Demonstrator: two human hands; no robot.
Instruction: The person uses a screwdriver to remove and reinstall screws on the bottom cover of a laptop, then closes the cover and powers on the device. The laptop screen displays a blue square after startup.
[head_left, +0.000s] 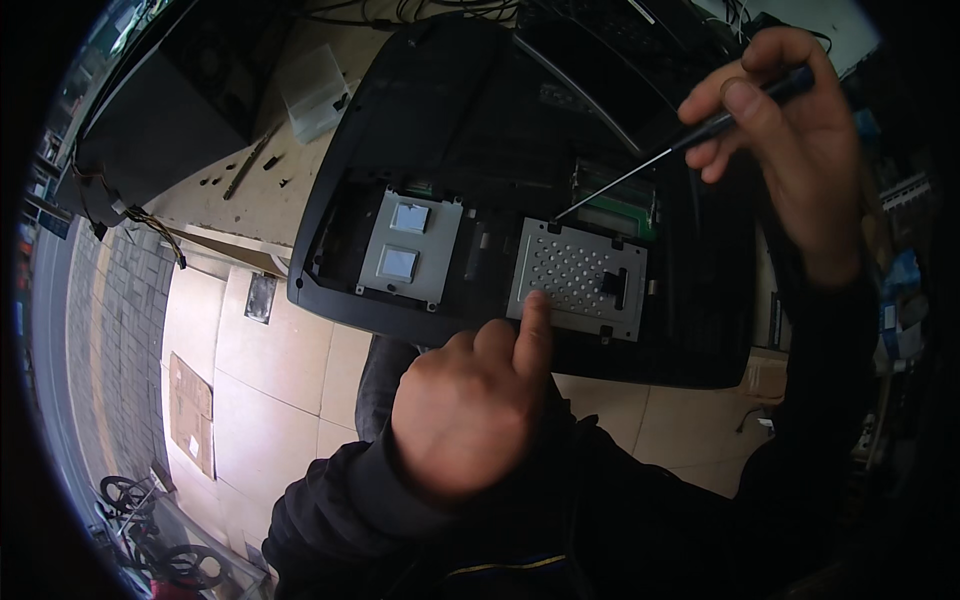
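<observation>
Gripping a screwdriver [710,129], the right hand [785,130] is holding its tip at a perforated plate [575,275] in a laptop [470,120]; the empty left hand [470,410], otherwise curled, is pointing its index finger [535,330] onto the plate's near-left part.

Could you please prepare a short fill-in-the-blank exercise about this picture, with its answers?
1. The right hand holds a thin, dark-handled ____.
2. The left hand touches the silver perforated metal plate with its ____ finger.
3. The rectangular grey metal plate farther left carries ____ shiny square patches.

Missing words: screwdriver; index; two.
</observation>
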